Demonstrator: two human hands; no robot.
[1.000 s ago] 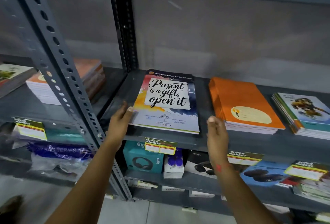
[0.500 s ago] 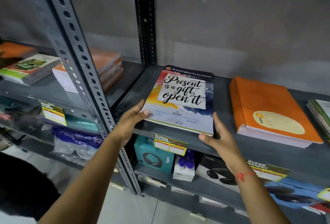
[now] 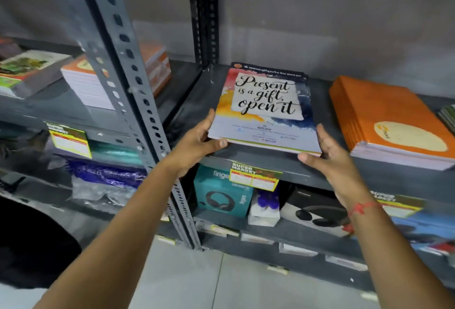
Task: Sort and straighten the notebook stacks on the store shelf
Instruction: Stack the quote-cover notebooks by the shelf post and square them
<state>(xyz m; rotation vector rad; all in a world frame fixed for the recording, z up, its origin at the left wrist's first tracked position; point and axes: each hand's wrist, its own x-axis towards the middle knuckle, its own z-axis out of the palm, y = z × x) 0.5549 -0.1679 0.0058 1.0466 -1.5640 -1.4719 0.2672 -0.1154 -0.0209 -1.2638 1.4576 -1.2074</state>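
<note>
Notebook stack (image 3: 266, 109) on grey metal shelf (image 3: 194, 101) — left hand (image 3: 194, 143) and right hand (image 3: 330, 158) spread, pressing its near corners.

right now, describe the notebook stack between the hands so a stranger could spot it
On the grey metal shelf, just right of the black perforated upright, lies a notebook stack. Its watercolour cover reads "Present is a gift, open it", unlike the plain orange stack beside it.

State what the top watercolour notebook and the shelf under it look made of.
Watercolour notebook: paper pages under a printed card cover, faintly glossy; thin layered page edges show at its front. Shelf: likely grey painted metal, with a perforated upright.
</note>
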